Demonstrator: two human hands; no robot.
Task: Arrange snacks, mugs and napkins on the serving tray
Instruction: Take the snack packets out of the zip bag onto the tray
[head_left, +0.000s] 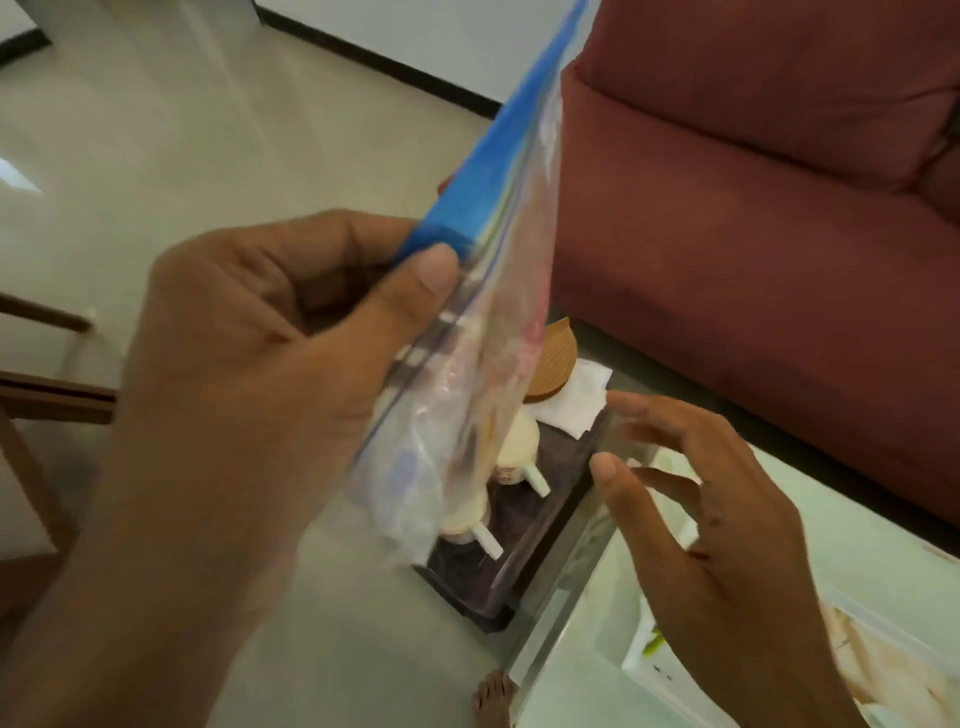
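At the far left a wooden chair frame (47, 395) is standing on the pale floor (156, 156). The left hand (249, 364) is pinching a clear bag (483, 312) by its blue strip, thumb pressing on the near side and fingers curling behind; the bag is hanging in the air above the tray, its contents too blurred to tell. Below it the dark tray (558, 525) is sitting on the floor beside the glass table (566, 613), carrying two white mugs (519, 447) with handles pointing right, a round brown disc (556, 364) and a white napkin (576, 400) at its far end. The right hand (727, 545) is hovering over the table edge, fingers apart and holding nothing. A red sofa (753, 234) is filling the right.
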